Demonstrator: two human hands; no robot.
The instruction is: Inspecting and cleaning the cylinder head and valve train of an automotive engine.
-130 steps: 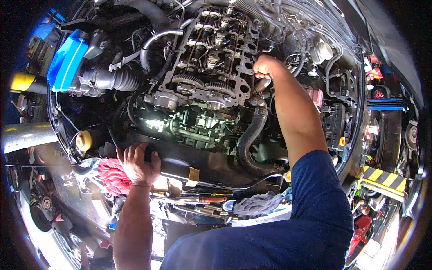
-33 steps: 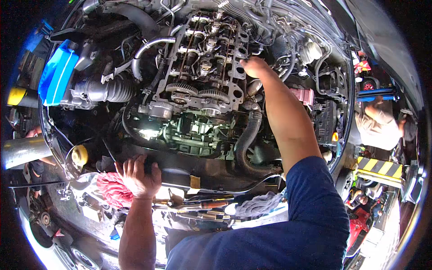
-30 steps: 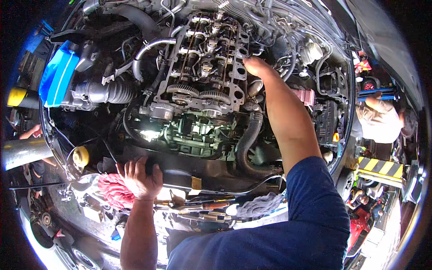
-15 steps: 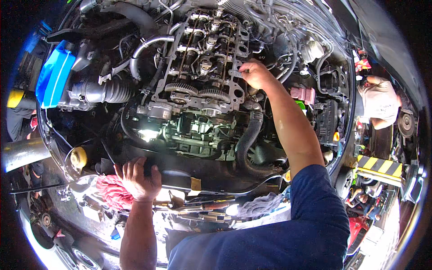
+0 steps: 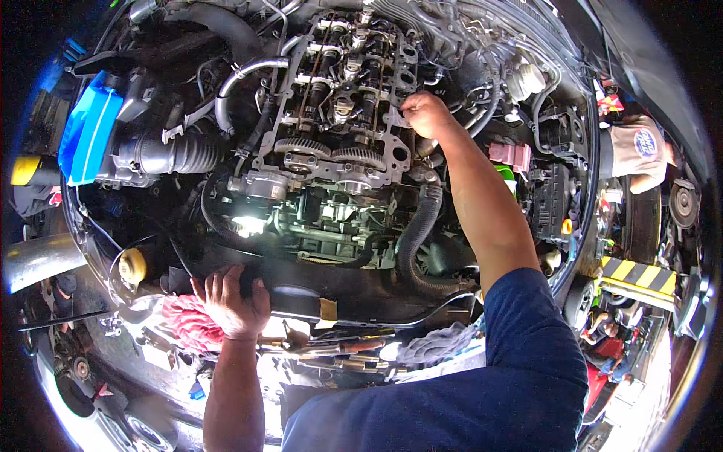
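Observation:
An uncovered engine top (image 5: 343, 98) with camshafts and two toothed gears (image 5: 358, 156) fills the upper middle of the view. At its right edge my right hand (image 5: 429, 115) is closed in a pinch against the flat metal rim. A small pale piece shows by the fingertips, but its kind is unclear. My left hand (image 5: 237, 303) rests with fingers apart on the dark front panel (image 5: 301, 279) of the engine bay, holding nothing. Beside that hand lies a crumpled red cloth (image 5: 190, 322).
A blue container (image 5: 90, 128) stands at the left by a ribbed air hose (image 5: 177, 153). A thick black hose (image 5: 416, 233) curves below my right arm. Tools (image 5: 343, 350) and a grey rag (image 5: 437, 345) lie along the front. Another person (image 5: 639, 154) is at the far right.
My right hand has shifted slightly farther along the engine's right edge. My left hand has stayed in place. The person at the far right has changed posture.

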